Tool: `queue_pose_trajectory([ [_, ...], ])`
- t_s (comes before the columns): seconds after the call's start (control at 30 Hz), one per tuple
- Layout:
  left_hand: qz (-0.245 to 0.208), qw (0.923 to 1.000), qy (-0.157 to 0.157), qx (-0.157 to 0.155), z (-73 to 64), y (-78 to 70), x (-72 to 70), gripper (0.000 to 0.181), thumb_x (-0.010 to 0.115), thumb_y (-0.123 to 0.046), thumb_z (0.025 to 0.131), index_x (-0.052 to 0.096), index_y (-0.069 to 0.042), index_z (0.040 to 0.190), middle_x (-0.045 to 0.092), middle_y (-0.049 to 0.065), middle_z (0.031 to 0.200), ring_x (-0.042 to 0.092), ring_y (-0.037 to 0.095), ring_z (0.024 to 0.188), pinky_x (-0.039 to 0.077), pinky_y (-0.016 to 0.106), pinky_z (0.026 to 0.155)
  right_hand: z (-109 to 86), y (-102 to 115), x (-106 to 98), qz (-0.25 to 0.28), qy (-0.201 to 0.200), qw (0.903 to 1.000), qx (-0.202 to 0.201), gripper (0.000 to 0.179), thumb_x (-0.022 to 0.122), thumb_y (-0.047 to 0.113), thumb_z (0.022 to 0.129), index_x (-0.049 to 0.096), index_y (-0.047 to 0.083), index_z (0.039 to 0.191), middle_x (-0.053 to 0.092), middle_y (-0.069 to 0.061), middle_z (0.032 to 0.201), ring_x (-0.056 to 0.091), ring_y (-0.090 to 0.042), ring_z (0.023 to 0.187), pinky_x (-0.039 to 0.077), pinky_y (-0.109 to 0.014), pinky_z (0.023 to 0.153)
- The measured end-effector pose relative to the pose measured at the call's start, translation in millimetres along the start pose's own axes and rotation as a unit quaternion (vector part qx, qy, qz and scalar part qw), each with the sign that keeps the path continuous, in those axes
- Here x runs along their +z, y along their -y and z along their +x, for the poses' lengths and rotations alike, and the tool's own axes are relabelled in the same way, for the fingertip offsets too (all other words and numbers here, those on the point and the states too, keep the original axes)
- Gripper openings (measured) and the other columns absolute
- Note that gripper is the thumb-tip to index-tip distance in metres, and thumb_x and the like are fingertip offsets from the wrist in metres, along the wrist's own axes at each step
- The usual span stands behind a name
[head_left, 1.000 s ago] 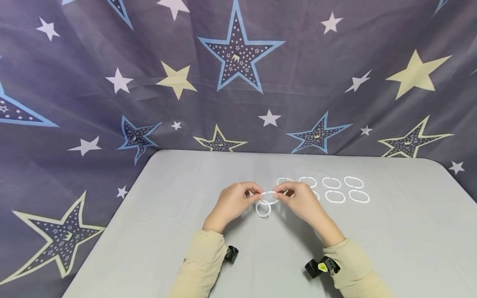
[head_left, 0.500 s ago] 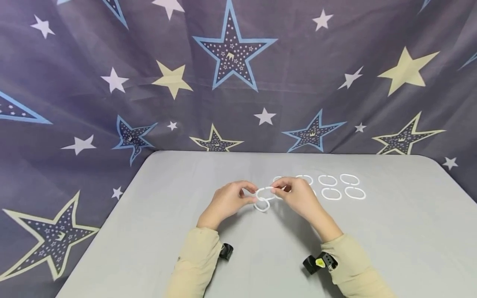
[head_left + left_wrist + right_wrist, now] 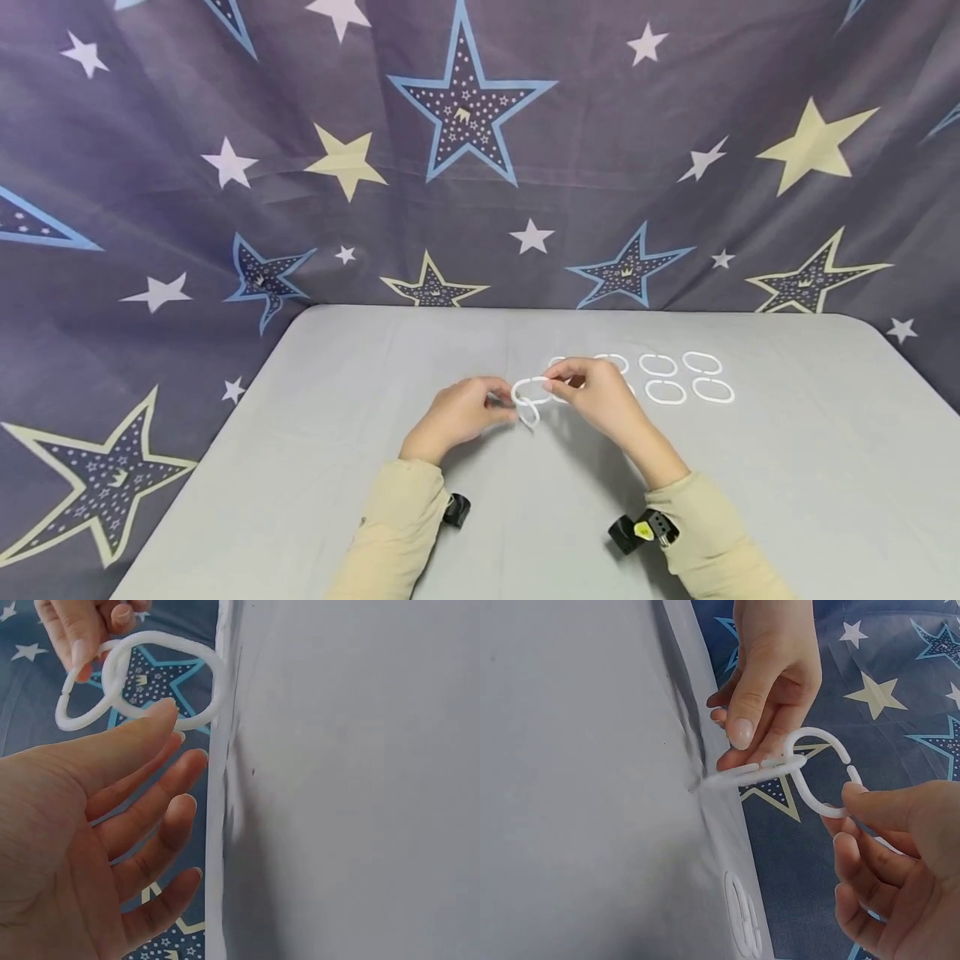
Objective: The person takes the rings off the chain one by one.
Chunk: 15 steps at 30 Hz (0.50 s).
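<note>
My right hand pinches a white oval plastic link between thumb and forefinger. A narrow split shows in that link near my right thumb. Threaded through it, a second white link hangs from its left end, above the grey table. My left hand is beside the joined links, its thumb and forefinger apart. In the left wrist view the left thumb overlaps the hanging link's lower edge, while the other left fingers are loosely bent and hold nothing.
On the grey table, two rows of white links lie behind and right of the hands, among them a far-right link. The right hand partly hides some. A star-patterned curtain hangs along the table's back and left edges.
My left hand has let go of the upper link and drawn slightly away and down. The hanging link has swung to a steeper angle. My right hand keeps its pinch.
</note>
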<state>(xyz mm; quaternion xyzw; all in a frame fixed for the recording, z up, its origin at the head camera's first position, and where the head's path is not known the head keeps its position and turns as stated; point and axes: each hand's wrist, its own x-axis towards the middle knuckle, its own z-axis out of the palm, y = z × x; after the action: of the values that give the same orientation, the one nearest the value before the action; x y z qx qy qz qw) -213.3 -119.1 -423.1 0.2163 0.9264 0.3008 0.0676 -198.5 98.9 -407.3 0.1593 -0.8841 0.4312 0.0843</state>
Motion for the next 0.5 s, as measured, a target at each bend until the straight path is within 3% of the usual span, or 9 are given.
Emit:
queue_pose_trajectory([
  [0.5, 0.015, 0.9998, 0.002, 0.015, 1.5, -3.7, 5.3, 0.008, 0.075, -0.029, 0.088, 0.070, -0.024, 0.087, 0.065, -0.013, 0.086, 0.055, 0.007, 0.074, 0.045, 0.033, 0.070, -0.6, 4.2, -5.9, 0.013, -0.011, 0.9998, -0.008, 0.009, 0.076, 0.010, 0.087, 0.077, 0.004, 0.093, 0.074, -0.003, 0.087, 0.062, -0.014, 0.071, 0.049, -0.027, 0.065],
])
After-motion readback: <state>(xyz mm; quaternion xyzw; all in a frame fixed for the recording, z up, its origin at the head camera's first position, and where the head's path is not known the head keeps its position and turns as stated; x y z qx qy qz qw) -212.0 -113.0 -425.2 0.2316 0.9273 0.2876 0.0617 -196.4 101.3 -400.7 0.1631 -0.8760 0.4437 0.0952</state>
